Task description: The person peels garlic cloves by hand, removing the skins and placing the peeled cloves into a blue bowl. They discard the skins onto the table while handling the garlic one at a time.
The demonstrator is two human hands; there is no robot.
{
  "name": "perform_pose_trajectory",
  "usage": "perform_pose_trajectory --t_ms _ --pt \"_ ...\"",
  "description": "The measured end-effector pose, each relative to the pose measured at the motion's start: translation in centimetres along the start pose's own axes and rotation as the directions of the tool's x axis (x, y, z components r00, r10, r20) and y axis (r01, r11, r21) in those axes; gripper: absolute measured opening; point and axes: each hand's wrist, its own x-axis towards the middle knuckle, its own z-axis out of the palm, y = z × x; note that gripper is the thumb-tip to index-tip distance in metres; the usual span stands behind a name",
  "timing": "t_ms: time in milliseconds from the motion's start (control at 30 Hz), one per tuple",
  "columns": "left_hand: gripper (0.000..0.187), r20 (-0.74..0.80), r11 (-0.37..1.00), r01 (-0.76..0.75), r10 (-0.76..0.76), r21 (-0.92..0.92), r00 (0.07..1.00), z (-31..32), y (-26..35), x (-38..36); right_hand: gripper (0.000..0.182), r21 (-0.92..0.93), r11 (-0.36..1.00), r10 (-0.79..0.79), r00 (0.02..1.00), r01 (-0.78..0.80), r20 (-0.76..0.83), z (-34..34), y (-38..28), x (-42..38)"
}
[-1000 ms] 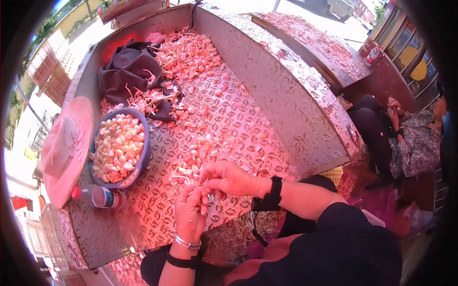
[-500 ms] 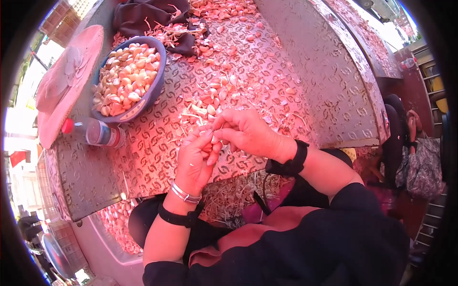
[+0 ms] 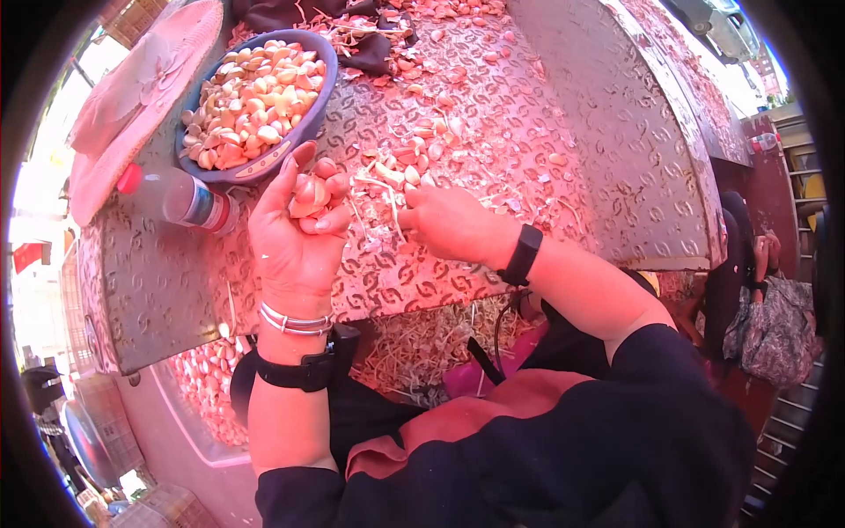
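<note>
In the head view, my left hand [image 3: 295, 251] is turned palm up, its fingers curled around several peeled garlic cloves [image 3: 310, 195]. It hovers just in front of a blue bowl [image 3: 324, 114] heaped with garlic cloves [image 3: 255, 101]. My right hand [image 3: 458, 227] is lowered at the edge of a small pile of garlic cloves [image 3: 421, 160] on the patterned metal table [image 3: 387, 286]. Its fingers are bent together at the pile; whatever lies between the fingertips is hidden. Thin pale stalks and skins lie beside it.
A plastic bottle [image 3: 198, 207] with a red cap lies left of the bowl, near a straw hat [image 3: 110, 119]. Dark cloth [image 3: 365, 55] lies behind. A tub [image 3: 185, 418] of garlic stands below the table, at left. Another person's hand [image 3: 766, 251] shows at right.
My hands have moved apart. The left went left toward the bowl and turned palm up, showing its cloves; the right shifted slightly toward the pile. The view has shifted a little.
</note>
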Motion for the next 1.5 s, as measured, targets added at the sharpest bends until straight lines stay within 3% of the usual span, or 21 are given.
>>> perform_pose_trajectory --t_ms 133,167,200,233,267,300,333,400,467,600,667,800,900,1133,1200,1267,1333,1367,1500 --pt "0.026 -0.061 0.999 0.029 -0.028 0.031 0.998 -2.0 -1.0 0.2 0.017 -0.068 0.997 0.037 0.998 -0.034 0.042 -0.2 1.0 -0.4" --pt "0.025 -0.087 0.993 0.090 -0.083 0.073 0.993 -2.1 -1.4 0.2 0.015 0.199 0.952 0.230 0.972 -0.234 0.042 -1.0 1.2 -0.3" --pt "0.025 -0.115 0.983 0.148 -0.135 0.113 0.984 -2.0 -1.7 0.2 0.013 0.445 0.801 0.404 0.910 -0.402 0.093 -1.6 1.5 -0.1" --pt "0.024 -0.170 0.968 0.161 -0.129 0.191 0.977 -1.9 -2.4 -0.2 0.010 0.683 0.596 0.443 0.882 -0.423 0.160 -1.2 2.6 -0.1" --pt "0.024 -0.168 0.969 0.159 -0.128 0.188 0.977 -1.8 -3.1 -0.4 0.010 0.681 0.598 0.442 0.883 -0.423 0.161 -1.8 2.6 -0.1" --pt "0.024 -0.198 0.941 0.191 -0.138 0.278 0.970 -1.9 -3.7 -0.6 0.008 0.879 0.232 0.466 0.841 -0.417 0.276 -3.0 2.3 -0.1" --pt "0.023 -0.227 0.904 0.223 -0.146 0.365 0.963 -2.2 -4.1 -0.7 0.006 0.920 -0.176 0.441 0.808 -0.350 0.391 -4.0 2.0 -0.1" --pt "0.020 -0.192 0.895 0.258 -0.199 0.364 0.961 -2.6 -4.7 -0.8 0.006 0.921 -0.211 0.426 0.817 -0.328 0.389 -4.7 1.5 -0.2" --pt "0.016 -0.218 0.855 0.253 -0.169 0.452 0.961 -2.5 -5.8 -1.1 0.007 0.893 -0.329 0.381 0.822 -0.308 0.424 -4.6 0.9 -0.3" --pt "0.010 -0.221 0.862 0.317 -0.246 0.396 0.944 -3.1 -6.3 -1.3 0.009 0.906 -0.280 0.423 0.806 -0.318 0.414 -3.3 -0.3 -0.8" --pt "0.011 -0.215 0.855 0.327 -0.259 0.403 0.942 -3.1 -6.4 -1.6 0.012 0.894 -0.297 0.356 0.830 -0.336 0.430 -2.7 -0.3 -1.2" --pt "0.017 -0.187 0.831 0.375 -0.326 0.410 0.927 -3.0 -6.3 -2.2 0.012 0.835 -0.424 0.268 0.832 -0.351 0.486 -2.6 -0.8 -2.0" --pt "0.024 -0.259 0.823 0.404 -0.321 0.400 0.911 -2.2 -6.4 -2.6 0.014 0.848 -0.384 0.317 0.811 -0.365 0.492 -2.7 -1.5 -2.2" --pt "0.031 -0.230 0.839 0.380 -0.311 0.389 0.922 -2.9 -5.9 -2.8 0.017 0.865 -0.406 0.327 0.837 -0.294 0.438 -3.7 -3.0 -1.9" --pt "0.033 -0.292 0.882 0.325 -0.229 0.340 0.928 -3.4 -5.8 -2.7 0.017 0.942 -0.060 0.370 0.869 -0.330 0.328 -4.0 -4.1 -1.3" --pt "0.034 -0.313 0.882 0.337 -0.236 0.328 0.920 -3.7 -5.5 -2.5 0.016 0.944 0.001 0.436 0.849 -0.331 0.298 -3.3 -5.3 -0.3" --pt "0.030 -0.272 0.925 0.306 -0.242 0.224 0.931 -4.8 -5.1 -2.2 0.013 0.936 0.274 0.439 0.895 -0.222 0.083 -2.6 -5.7 0.4" --pt "0.030 -0.313 0.921 0.304 -0.222 0.245 0.924 -4.0 -4.8 -2.3 0.011 0.911 0.295 0.430 0.891 -0.289 0.143 -3.3 -5.8 0.7" --pt "0.030 -0.273 0.947 0.250 -0.190 0.203 0.943 -4.7 -4.2 -2.4 0.016 0.928 0.276 0.325 0.933 -0.251 0.156 -5.4 -5.1 1.1"
